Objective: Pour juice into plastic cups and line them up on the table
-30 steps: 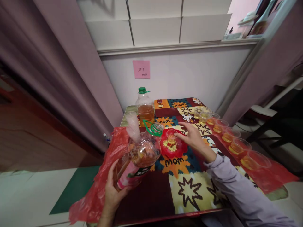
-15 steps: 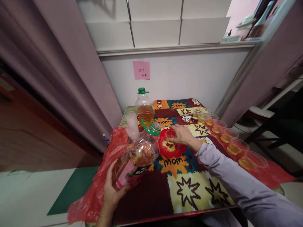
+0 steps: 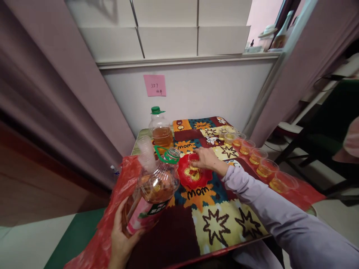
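A: Looking through the head view, what is the left hand point(image 3: 122, 232) doing?

B: Its grip is spanning the lower body of a pink-labelled bottle point(image 3: 161, 185), thumb and fingers spread around it. The bottle is leaning, its neck pointing toward the red dish point(image 3: 201, 178).

A: And the right hand point(image 3: 206, 158)?

B: That grip is closing to a narrow pinch on a clear cup point(image 3: 193, 157), which is sitting over the dish with amber liquid inside.

A: What is standing around them?

B: A green-capped bottle point(image 3: 162, 137) is standing behind the leaning one, and a stack of cups point(image 3: 146, 154) is rising just beside it. A row of filled cups point(image 3: 266, 168) is lining the right side of the bench point(image 3: 134, 150), over red plastic sheeting point(image 3: 305, 194).
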`<state>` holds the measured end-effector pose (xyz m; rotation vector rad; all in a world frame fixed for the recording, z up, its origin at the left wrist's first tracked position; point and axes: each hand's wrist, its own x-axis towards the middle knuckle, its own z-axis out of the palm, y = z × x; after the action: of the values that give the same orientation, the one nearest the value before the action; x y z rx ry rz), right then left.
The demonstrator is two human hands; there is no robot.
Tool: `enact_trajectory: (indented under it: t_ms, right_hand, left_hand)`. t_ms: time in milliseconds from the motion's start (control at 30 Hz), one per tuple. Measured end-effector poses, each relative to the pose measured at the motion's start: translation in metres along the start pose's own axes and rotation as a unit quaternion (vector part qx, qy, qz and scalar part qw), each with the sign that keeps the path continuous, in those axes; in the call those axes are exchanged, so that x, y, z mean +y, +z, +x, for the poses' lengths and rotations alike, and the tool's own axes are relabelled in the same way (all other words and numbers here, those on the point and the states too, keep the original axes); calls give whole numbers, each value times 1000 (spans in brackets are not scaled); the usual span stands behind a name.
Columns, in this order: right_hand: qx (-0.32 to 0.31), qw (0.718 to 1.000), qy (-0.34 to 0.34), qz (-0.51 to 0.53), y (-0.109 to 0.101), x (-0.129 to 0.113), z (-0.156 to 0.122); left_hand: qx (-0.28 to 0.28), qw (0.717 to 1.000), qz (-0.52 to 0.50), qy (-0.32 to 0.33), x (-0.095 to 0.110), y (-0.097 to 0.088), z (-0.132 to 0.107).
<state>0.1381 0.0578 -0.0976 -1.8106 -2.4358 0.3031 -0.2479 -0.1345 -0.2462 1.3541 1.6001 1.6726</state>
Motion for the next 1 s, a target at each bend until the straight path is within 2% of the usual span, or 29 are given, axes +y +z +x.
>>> enact_trajectory:
  t_ms: [133,333,433,533,733,1000]
  right_hand:
    - [43,998,21,35,-19,33,-4]
    - [66,992,111,4,-52,117,-10]
    - [63,982,174,-31,-55,154,-12]
    - [61,974,211,-60,-52,182,-12]
    - [68,968,221,-102,-36,210,-9]
    - [62,966,225,-114,-15,220,-6]
  left_hand:
    - [3,1000,5,-3,-2,-1,1]
    - [-1,1000,-4,-20,-4,-2,1]
    - [2,1000,-7,-21,-3,-2,1]
    - [-1,1000,-7,-27,-2,-1,1]
    - [2,1000,4,-20,0,-2,1]
    - [5,1000,-5,-24,-2,-1,1]
